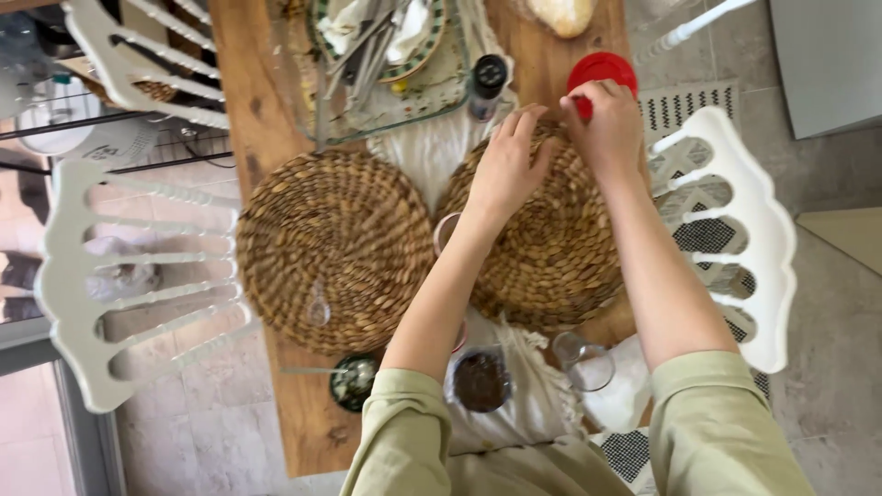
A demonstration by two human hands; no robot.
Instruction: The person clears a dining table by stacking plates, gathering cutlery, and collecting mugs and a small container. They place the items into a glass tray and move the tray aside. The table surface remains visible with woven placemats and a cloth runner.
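Green sleeves fill the near edge at six o'clock, both forearms stretched out toward twelve. Just beyond them stand a cup of dark grounds (480, 380), a clear glass (588, 363) and a small dark bowl (354, 380) on the long wooden tabletop (262, 119), which runs six to twelve between white chairs (753, 230) over grey floor tiles. Two round woven placemats (335, 248) lie side by side. Left hand (508, 163) rests loosely curled on the right mat. Right hand (606, 119) pinches the red round lid (602, 69) at one o'clock, lying flat.
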